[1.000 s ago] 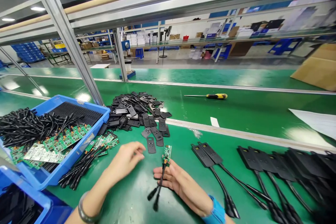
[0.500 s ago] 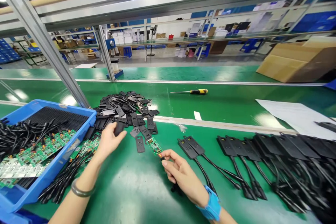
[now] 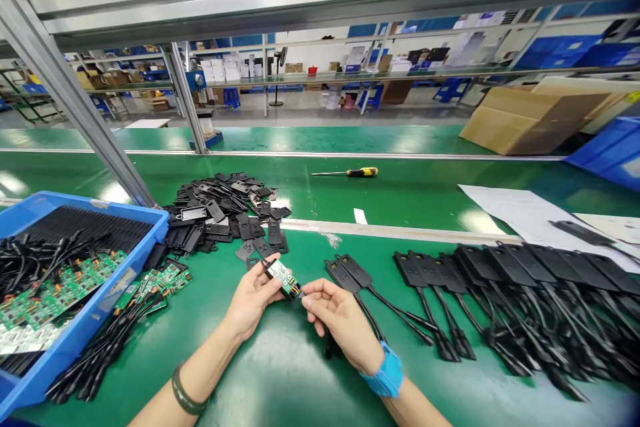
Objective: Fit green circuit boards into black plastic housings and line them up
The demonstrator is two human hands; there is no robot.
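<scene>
Between my hands is a small green circuit board (image 3: 283, 275) with coloured wires at its near end. It lies in or against a black plastic case half, whose edge shows beneath it. My left hand (image 3: 254, 295) pinches the case half from the left. With thumb and fingers, my right hand (image 3: 333, 310) grips the board's black cable at the wired end. Just behind my hands lies a pile of black case parts (image 3: 225, 207). To the right of my right hand rest two closed black cases (image 3: 349, 271) with cables.
At left stands a blue bin (image 3: 159, 227) of boards and cables; more cabled boards (image 3: 150, 290) lie beside it. A row of cabled cases (image 3: 480, 273) fills the right side. Farther back are a screwdriver (image 3: 360, 173), paper sheets (image 3: 505, 210) and a cardboard box (image 3: 530, 120).
My left hand has come from the pile towards the right, bringing a black case half to the circuit board. My right hand still holds the cable end. The view has shifted slightly right.
</scene>
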